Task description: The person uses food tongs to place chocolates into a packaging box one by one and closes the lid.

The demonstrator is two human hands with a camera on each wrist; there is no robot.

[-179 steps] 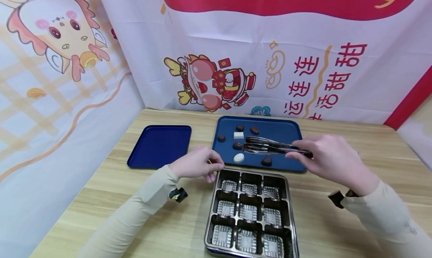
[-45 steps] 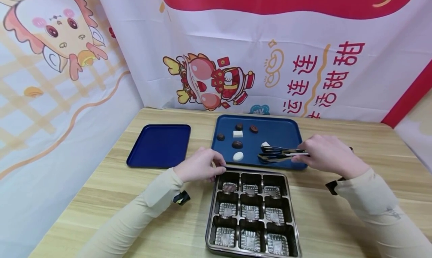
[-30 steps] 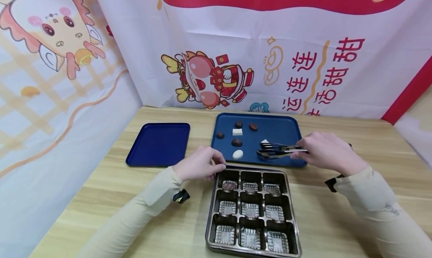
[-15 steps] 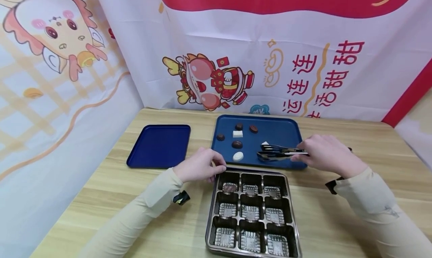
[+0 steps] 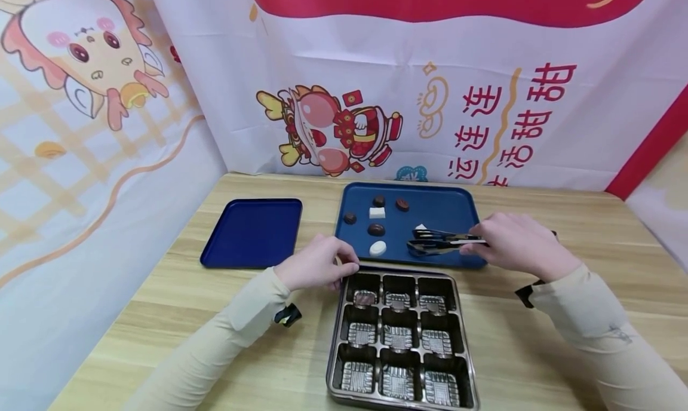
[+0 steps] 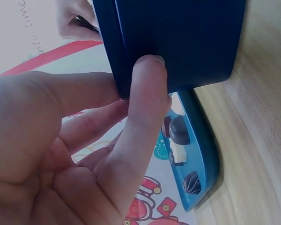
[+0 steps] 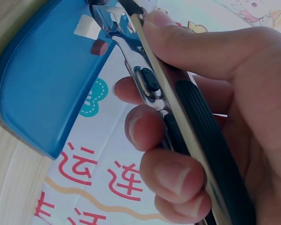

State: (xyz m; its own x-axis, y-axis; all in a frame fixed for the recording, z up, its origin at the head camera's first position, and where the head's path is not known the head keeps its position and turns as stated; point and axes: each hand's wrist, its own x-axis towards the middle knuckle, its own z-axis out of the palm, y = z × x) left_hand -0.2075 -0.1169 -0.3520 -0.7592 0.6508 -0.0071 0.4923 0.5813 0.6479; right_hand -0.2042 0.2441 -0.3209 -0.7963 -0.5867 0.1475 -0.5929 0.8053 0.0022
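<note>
My left hand (image 5: 319, 261) pinches the back left corner of a dark blue box (image 6: 187, 42), thumb and fingers at its edge. A nine-compartment brown plastic insert (image 5: 380, 312) fills the box; a dark striped chocolate (image 5: 365, 298) lies in its back left compartment. My right hand (image 5: 513, 244) grips a pair of metal tongs (image 5: 438, 242) with dark handle grips (image 7: 210, 140). The tongs' tips reach left over the blue tray (image 5: 451, 202), close to a white piece (image 5: 421, 227) that they partly cover. I cannot tell whether the tongs hold anything.
Left on the tray sit several dark chocolates, one an oval (image 5: 376, 229), plus a white block (image 5: 377, 212) and a white oval (image 5: 378, 248). A smaller navy tray (image 5: 252, 232) lies at the left. A printed cloth (image 5: 419, 40) hangs behind the wooden table (image 5: 516, 339).
Since six seconds ago, the dark chocolate at the tray's front has gone and a striped one appears in the back left compartment. Over the last second both hands stay almost still.
</note>
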